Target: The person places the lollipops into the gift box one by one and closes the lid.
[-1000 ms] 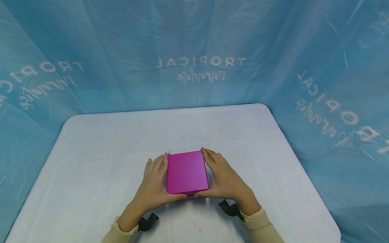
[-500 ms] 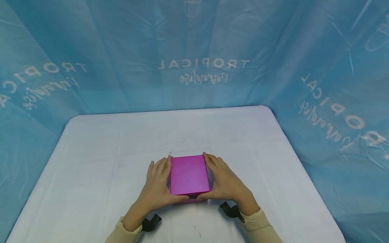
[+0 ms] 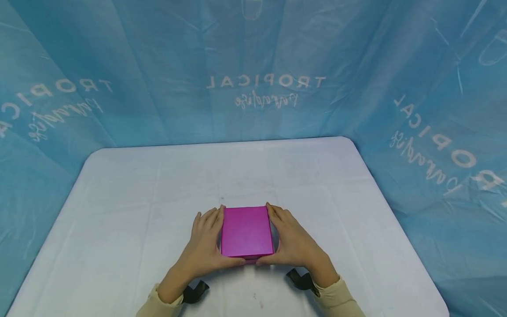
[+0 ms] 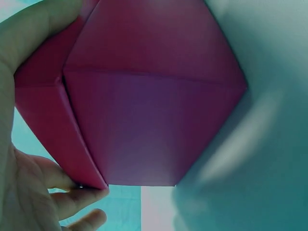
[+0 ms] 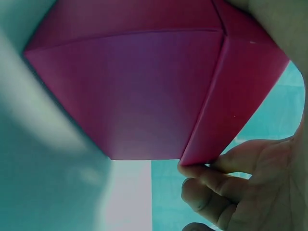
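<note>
A magenta box lid [image 3: 247, 231] covers a box base [image 4: 144, 120] of the same colour near the front middle of the table. My left hand [image 3: 203, 240] grips the lid's left side, thumb along the near edge and fingers at the far corner. Mirroring it, my right hand [image 3: 296, 240] holds the right side. Both thumbs point inward with a small space between their tips. The wrist views show the lid's rim [image 5: 231, 106] fitted around the base, with a thin dark seam between them. Whatever the box may contain is hidden.
A white cloth covers the table [image 3: 130, 198], with small dark marks near the front. Blue printed curtains [image 3: 261, 44] hang behind and along both sides. Black straps [image 3: 195, 292] show at both wrists, beside beige sleeves.
The lid has come down and squared up over the base. The dark gap at its near edge has narrowed. Both hands have kept their hold, shifting slightly toward the person.
</note>
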Demonstrator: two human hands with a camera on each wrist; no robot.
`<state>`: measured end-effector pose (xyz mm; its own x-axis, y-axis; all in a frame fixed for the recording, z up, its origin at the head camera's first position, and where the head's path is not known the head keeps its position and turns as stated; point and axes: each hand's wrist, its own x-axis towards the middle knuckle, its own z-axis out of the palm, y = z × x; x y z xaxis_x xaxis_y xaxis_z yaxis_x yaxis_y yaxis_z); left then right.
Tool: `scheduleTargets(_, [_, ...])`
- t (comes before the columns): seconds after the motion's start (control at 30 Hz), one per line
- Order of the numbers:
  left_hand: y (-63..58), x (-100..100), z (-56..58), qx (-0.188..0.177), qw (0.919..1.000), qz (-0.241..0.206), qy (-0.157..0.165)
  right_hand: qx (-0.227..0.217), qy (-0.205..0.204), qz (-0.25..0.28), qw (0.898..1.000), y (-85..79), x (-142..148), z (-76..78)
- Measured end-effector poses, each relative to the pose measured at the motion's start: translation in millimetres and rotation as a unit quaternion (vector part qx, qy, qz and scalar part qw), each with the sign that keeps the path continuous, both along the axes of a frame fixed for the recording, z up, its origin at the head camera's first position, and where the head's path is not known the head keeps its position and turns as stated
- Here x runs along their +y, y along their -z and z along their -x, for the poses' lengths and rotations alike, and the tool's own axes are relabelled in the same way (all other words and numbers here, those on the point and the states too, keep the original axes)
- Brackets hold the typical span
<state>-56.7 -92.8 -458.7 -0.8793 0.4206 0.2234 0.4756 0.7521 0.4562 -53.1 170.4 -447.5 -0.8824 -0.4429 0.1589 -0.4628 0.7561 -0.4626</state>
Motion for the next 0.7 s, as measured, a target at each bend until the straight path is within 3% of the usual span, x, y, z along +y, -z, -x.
scheduleTargets(0.33, [-3.3, 2.5, -5.1, -0.003, 0.9999, 0.010, 0.002, -0.017, -0.006, 0.009, 1.000, 1.3, 2.2, -2.2])
scheduleTargets(0.7, [1.1, 3.1, -8.5, 0.004, 0.9996, 0.026, -0.006, -0.024, -0.011, 0.016, 1.000, 7.3, 1.7, -1.4])
